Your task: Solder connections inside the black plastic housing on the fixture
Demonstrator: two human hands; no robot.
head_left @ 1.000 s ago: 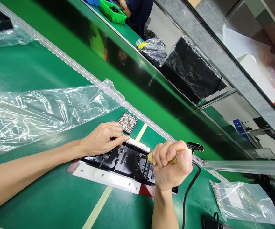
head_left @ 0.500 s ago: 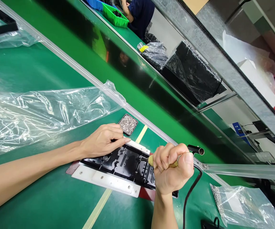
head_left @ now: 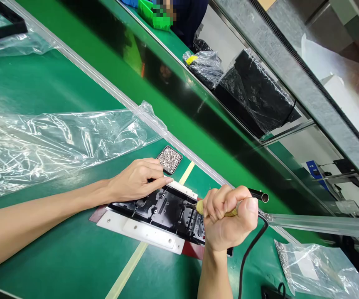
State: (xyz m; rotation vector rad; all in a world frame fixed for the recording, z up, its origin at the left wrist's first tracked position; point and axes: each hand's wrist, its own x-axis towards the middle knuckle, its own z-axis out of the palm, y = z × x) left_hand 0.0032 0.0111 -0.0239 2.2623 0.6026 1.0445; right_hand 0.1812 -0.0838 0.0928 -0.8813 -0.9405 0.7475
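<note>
On the bench (head_left: 82,257) before you, the fixture (head_left: 138,230) carries the moulded housing (head_left: 163,207), which lies between two side bars. Your left hand (head_left: 138,180) lies over the left part of it — your right hand (head_left: 229,211) is above the right part, with the soldering iron (head_left: 199,207) pointing left. Behind your left hand is the tray (head_left: 178,165), with small metal parts (head_left: 170,159) in it. Farther left — behind your left forearm (head_left: 64,207) — the plastic film (head_left: 57,145) reaches over the rail (head_left: 111,88).

The right hand's grip (head_left: 231,218) wraps a yellow-handled tool (head_left: 200,207), its tip at a black panel (head_left: 163,209); the left hand's grip (head_left: 136,180) lies across the panel, beside a tray (head_left: 177,165) of small metal parts (head_left: 169,158) on the counter (head_left: 73,257).
</note>
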